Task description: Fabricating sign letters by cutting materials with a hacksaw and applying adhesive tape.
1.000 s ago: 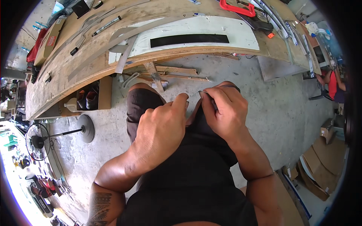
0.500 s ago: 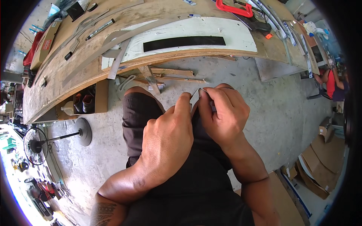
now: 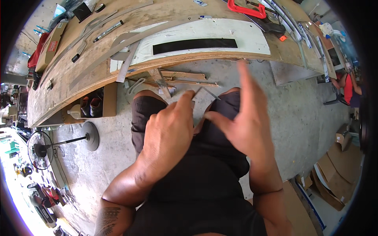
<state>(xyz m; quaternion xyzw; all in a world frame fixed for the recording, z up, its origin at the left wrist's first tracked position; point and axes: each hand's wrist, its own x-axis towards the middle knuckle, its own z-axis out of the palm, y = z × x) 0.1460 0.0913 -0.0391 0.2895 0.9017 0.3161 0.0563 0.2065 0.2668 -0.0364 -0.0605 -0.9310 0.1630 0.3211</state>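
Note:
My left hand [image 3: 167, 131] is closed on a thin bent metal strip [image 3: 211, 93], held above my knees. The strip makes a sharp angle, with one leg slanting out to the right and the other running down to my fingertips. My right hand [image 3: 252, 126] is off the strip, to the right of it. Its thumb and fingers are spread, with nothing between them, and it is slightly blurred. Beyond my hands, a flat black strip [image 3: 195, 46] lies on a white-painted board [image 3: 254, 39] at the near edge of the workbench [image 3: 92, 65].
Long metal strips [image 3: 132, 42] and a marker [image 3: 108, 31] lie on the bench, with a red clamp [image 3: 248, 10] at its far right. Wood offcuts [image 3: 185, 75] lie on the floor beneath. A fan [image 3: 41, 149] stands left; cardboard [image 3: 334, 173] leans right. Another person [image 3: 348, 88] sits far right.
My right hand has let go of the strip, opened and moved to the right. My left hand still holds the strip and has shifted slightly left, leaving the bent shape in plain view.

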